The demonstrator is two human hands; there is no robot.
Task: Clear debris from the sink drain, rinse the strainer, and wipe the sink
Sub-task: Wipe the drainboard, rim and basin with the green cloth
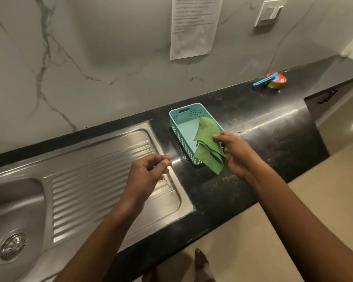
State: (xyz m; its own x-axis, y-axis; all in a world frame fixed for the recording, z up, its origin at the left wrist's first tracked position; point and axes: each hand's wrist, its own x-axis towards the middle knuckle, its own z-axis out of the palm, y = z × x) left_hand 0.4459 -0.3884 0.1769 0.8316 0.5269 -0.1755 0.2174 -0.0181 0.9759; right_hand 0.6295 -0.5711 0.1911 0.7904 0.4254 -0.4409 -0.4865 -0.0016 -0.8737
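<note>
Over the black counter [263, 127], right hand [235, 154] fingers gripping green cloth [209, 147] above teal basket [181, 127], left hand [145, 176] loosely curled, holding nothing, wall paper [194, 25] text too blurred to read.

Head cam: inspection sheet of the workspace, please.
Surface: black countertop, smudged and speckled.
Job's things: steel sink with strainer seated in the drain; green cloth over the teal basket.
Clutter: small red bowl with a blue utensil across it.
Grippers: right hand grips the cloth; left hand loosely curled above the drainboard, holding nothing visible.
Cables: nothing seen.
Surroundings: marble-look wall, taped paper notice, wall socket.
</note>
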